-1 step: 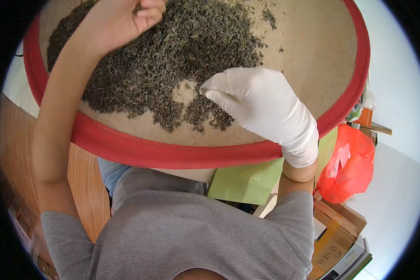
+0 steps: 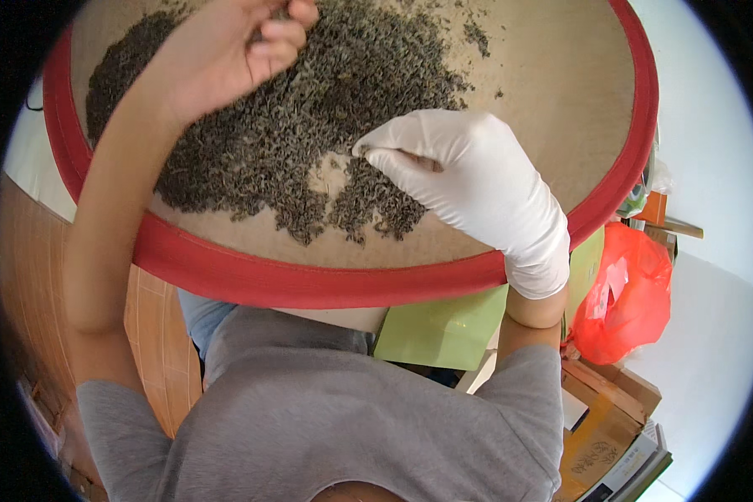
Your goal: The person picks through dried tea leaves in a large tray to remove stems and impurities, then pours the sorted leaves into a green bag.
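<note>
A heap of dark, curled dried tea leaves [image 2: 251,159] is spread over a wide round tan tray [image 2: 560,109] with a red cloth rim. My right hand [image 2: 468,180], in a white glove, is over the heap's near right part, thumb and forefinger pinched together beside a small bare patch. Whatever lies between those tips is too small to make out. My bare left hand [image 2: 238,58] hovers over the far part of the heap with its fingers curled in. Its fingertips reach the picture's top edge, and what they hold, if anything, cannot be made out.
Loose leaf bits [image 2: 477,38] lie apart from the heap on the tray's far right. Beneath the near rim is a light green panel [image 2: 439,330]. At the right are a red plastic bag [image 2: 627,293] and cardboard boxes [image 2: 598,418]. Wooden flooring [image 2: 155,335] shows at left.
My left hand has come slightly nearer and to the right, showing more of its curled fingers. The gloved right hand has shifted a little up and left, still pinched.
</note>
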Tool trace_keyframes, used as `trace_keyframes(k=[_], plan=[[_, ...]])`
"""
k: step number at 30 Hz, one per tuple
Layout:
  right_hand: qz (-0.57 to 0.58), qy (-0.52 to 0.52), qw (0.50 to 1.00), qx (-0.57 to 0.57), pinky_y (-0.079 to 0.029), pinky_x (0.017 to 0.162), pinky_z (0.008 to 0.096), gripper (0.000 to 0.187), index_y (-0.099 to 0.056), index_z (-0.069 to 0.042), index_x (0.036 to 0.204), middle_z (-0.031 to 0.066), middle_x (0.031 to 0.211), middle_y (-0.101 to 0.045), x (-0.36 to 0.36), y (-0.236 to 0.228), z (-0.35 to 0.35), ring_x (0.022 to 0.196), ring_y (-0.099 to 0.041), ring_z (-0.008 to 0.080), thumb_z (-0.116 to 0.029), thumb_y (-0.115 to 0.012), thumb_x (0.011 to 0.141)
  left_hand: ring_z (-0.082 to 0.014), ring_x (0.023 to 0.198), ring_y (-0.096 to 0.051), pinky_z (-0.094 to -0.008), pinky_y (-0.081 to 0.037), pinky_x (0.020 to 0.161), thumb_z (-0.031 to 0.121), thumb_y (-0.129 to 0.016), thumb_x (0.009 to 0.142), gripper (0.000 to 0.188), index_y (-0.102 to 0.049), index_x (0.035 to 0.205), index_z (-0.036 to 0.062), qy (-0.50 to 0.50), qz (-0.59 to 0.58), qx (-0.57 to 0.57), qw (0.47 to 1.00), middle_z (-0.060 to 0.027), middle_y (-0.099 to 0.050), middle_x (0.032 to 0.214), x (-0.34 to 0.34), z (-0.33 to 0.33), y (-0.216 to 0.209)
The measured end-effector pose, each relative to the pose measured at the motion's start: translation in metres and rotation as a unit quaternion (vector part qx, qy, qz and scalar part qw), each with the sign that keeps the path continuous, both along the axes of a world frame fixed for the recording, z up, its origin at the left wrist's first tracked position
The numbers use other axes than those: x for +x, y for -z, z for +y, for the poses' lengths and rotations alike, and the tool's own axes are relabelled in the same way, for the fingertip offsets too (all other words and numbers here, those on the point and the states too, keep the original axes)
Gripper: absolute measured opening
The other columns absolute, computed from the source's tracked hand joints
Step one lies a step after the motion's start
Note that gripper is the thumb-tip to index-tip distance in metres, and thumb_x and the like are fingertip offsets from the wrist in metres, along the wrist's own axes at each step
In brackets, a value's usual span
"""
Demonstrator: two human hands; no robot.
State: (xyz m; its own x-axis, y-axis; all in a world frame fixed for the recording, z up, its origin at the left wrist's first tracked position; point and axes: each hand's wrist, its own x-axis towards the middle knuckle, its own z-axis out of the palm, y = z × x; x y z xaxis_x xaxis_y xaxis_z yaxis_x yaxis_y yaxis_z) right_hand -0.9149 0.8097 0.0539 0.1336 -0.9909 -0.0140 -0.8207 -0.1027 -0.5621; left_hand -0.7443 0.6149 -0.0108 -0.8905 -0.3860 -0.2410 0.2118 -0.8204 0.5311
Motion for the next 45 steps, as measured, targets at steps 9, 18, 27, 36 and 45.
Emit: trace_keyframes(k=[9, 18, 27, 36, 45], plan=[[-0.053, 0.090, 0.972, -0.210, -0.051, 0.056, 0.0309, 0.011, -0.070, -0.012, 0.088, 0.0071, 0.073, -0.064, 0.012, 0.003, -0.023, 0.064, -0.064, 0.0237, -0.014, -0.069, 0.078, -0.0039, 0.054, -0.036, -0.0166, -0.032, 0.047, 0.022, -0.036, 0.100, 0.026, -0.052, 0.101, 0.0016, 0.110, -0.116, -0.022, 0.987, 0.0001, -0.048, 0.079, -0.015, 0.065, -0.034], [0.008, 0.146, 0.963, -0.227, -0.052, 0.060, 0.0319, 0.016, -0.068, -0.010, 0.096, 0.0085, 0.077, -0.065, 0.004, 0.008, -0.030, 0.069, -0.065, 0.0234, -0.010, -0.065, 0.081, -0.0041, 0.058, -0.038, -0.0163, -0.034, 0.046, 0.019, -0.041, 0.099, 0.022, -0.053, 0.095, 0.0012, 0.081, -0.044, 0.008, 0.996, 0.0004, -0.048, 0.078, -0.010, 0.048, -0.016], [0.128, -0.145, 0.980, -0.054, -0.042, 0.101, 0.0417, 0.045, -0.063, -0.010, 0.116, 0.0167, 0.130, -0.054, -0.004, 0.019, -0.025, 0.120, -0.050, 0.0369, 0.006, -0.056, 0.074, -0.0083, 0.061, -0.037, -0.0216, -0.034, 0.052, 0.013, -0.034, 0.102, 0.022, -0.050, 0.101, -0.0012, -0.087, 0.083, 0.077, 0.990, -0.0024, -0.045, 0.081, 0.013, -0.005, -0.021], [0.079, -0.035, 0.992, -0.091, -0.053, 0.077, 0.0347, 0.032, -0.065, -0.008, 0.095, 0.0100, 0.097, -0.066, -0.018, 0.005, -0.019, 0.085, -0.064, 0.0289, 0.012, -0.049, 0.075, -0.0077, 0.061, -0.037, -0.0204, -0.033, 0.052, 0.013, -0.035, 0.102, 0.018, -0.049, 0.102, 0.0008, -0.100, 0.067, 0.050, 0.991, -0.0012, -0.045, 0.081, 0.013, -0.008, -0.016], [0.107, 0.007, 0.972, -0.210, -0.051, 0.077, 0.0349, 0.017, -0.068, -0.011, 0.096, 0.0089, 0.090, -0.065, -0.022, 0.026, -0.046, 0.085, -0.062, 0.0272, -0.005, -0.064, 0.081, -0.0077, 0.061, -0.036, -0.0205, -0.033, 0.052, 0.012, -0.034, 0.102, 0.018, -0.048, 0.103, 0.0005, -0.106, 0.067, 0.065, 0.990, -0.0014, -0.044, 0.082, 0.013, -0.012, -0.012]])
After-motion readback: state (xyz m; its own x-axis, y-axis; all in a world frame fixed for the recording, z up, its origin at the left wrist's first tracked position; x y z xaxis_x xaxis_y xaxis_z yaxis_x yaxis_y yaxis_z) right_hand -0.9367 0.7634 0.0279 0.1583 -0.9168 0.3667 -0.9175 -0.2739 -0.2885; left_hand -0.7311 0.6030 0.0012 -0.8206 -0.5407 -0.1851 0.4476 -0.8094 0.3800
